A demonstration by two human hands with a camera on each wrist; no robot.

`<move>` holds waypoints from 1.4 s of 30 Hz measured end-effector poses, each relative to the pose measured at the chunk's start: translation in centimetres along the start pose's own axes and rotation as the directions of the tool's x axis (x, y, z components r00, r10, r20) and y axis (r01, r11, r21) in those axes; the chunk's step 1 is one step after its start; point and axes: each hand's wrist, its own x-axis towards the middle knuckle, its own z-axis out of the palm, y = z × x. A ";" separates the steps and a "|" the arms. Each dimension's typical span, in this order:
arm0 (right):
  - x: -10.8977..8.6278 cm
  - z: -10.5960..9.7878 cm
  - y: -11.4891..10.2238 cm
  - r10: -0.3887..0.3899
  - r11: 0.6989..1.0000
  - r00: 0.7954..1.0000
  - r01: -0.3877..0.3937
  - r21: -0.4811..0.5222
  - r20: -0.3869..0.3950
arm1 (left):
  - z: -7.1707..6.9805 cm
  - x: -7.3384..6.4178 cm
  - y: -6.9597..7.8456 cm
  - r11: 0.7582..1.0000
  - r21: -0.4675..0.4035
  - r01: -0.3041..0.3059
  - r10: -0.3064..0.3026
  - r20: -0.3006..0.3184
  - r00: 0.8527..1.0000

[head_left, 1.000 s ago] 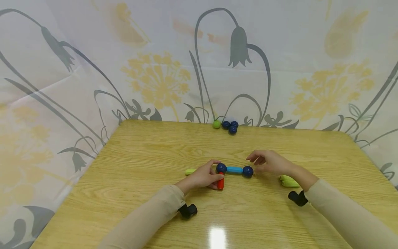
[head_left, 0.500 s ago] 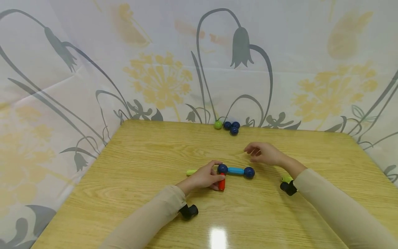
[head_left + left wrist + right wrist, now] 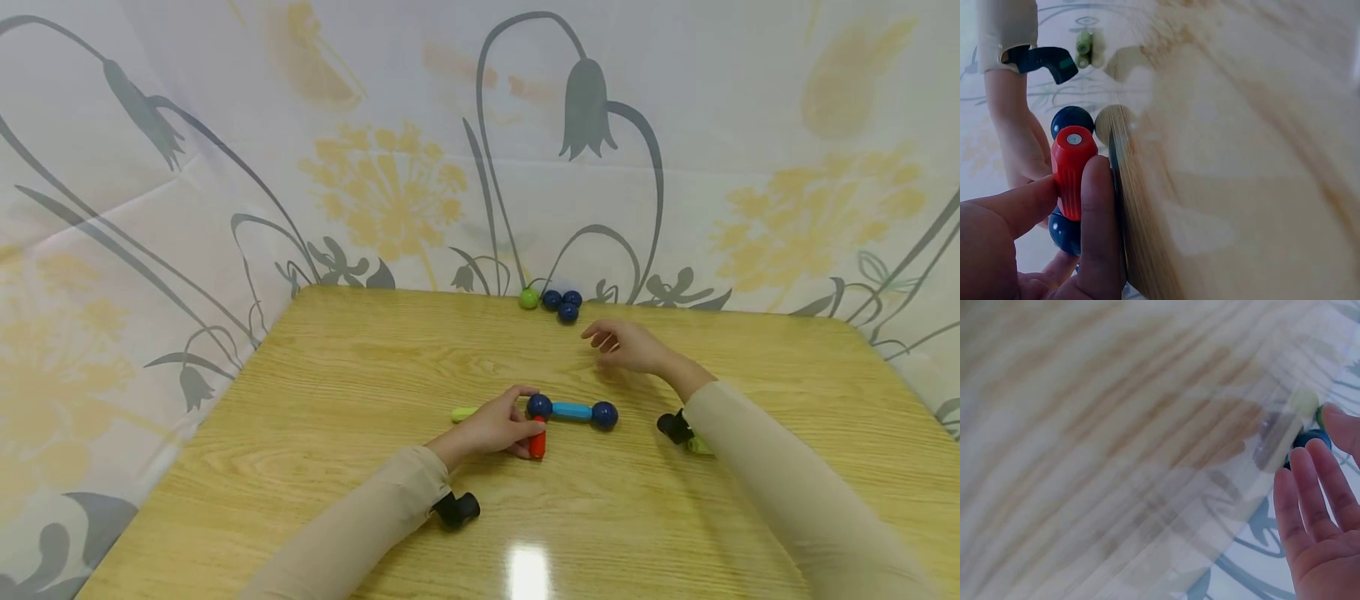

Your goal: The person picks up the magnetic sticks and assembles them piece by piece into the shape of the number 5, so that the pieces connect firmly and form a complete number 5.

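Note:
My left hand (image 3: 491, 427) pinches a red magnetic stick (image 3: 537, 438) between thumb and fingers. In the left wrist view, a round metal disc shows in the near end of this red stick (image 3: 1074, 169). Its far end meets a navy ball (image 3: 539, 406), from which a light blue stick (image 3: 572, 411) runs right to a second navy ball (image 3: 604, 415). My right hand (image 3: 630, 346) holds nothing and hovers over the table, fingers loosely bent, beyond that row. Near its fingertips in the head view is a cluster of navy balls (image 3: 567, 313).
A green ball (image 3: 529, 298) sits left of the cluster at the table's back edge, by the patterned cloth. One yellow-green stick (image 3: 462, 414) lies behind my left hand. More yellow-green sticks (image 3: 701, 447) lie at right, partly hidden by my right sleeve (image 3: 772, 475).
My right hand has moved from beside the right-hand navy ball away toward the back of the table. The left hand keeps its hold on the red stick, and the joined pieces stay put.

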 end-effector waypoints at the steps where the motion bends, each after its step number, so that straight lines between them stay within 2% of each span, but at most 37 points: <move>1: 0.2 0.0 0.0 0.010 1.000 1.000 -0.010 -0.001 -0.001 | 0.0 0.0 0.0 1.000 -0.001 -0.001 0.001 0.000 1.000; 5: 1.0 0.0 0.4 0.065 0.998 0.998 -0.065 -0.002 0.013 | 0.0 0.1 -0.1 1.000 0.001 -0.002 0.002 0.005 1.000; 10: 1.9 -0.2 0.7 0.074 0.997 0.997 -0.074 0.024 0.019 | -0.1 0.1 -0.2 1.000 0.005 -0.006 0.006 0.007 1.000; 16: 3.1 -0.1 1.0 0.096 0.995 0.995 -0.096 0.008 0.024 | -0.1 0.2 -0.3 1.000 0.015 -0.003 0.003 0.004 1.000; 24: 4.0 0.0 0.4 0.192 0.981 0.981 -0.192 -0.012 0.013 | 0.0 0.3 -0.3 1.000 0.006 0.003 -0.003 -0.006 1.000; 28: 3.8 -0.2 0.0 0.203 0.979 0.979 -0.202 -0.020 0.020 | 0.0 0.2 -0.2 1.000 0.010 0.011 -0.011 -0.007 1.000; 33: 2.8 -0.5 0.2 0.111 0.992 0.993 -0.108 -0.060 0.038 | 0.1 0.4 -0.1 1.000 0.002 0.016 -0.016 -0.005 1.000; 35: 2.3 -0.5 0.4 0.097 0.993 0.994 -0.094 -0.069 0.042 | 0.2 0.4 -0.1 1.000 -0.004 0.016 -0.016 -0.004 1.000; 42: 0.6 -0.3 0.0 0.120 0.990 0.992 -0.118 -0.077 0.025 | 0.0 0.3 -0.1 0.999 -0.017 0.028 -0.028 -0.007 1.000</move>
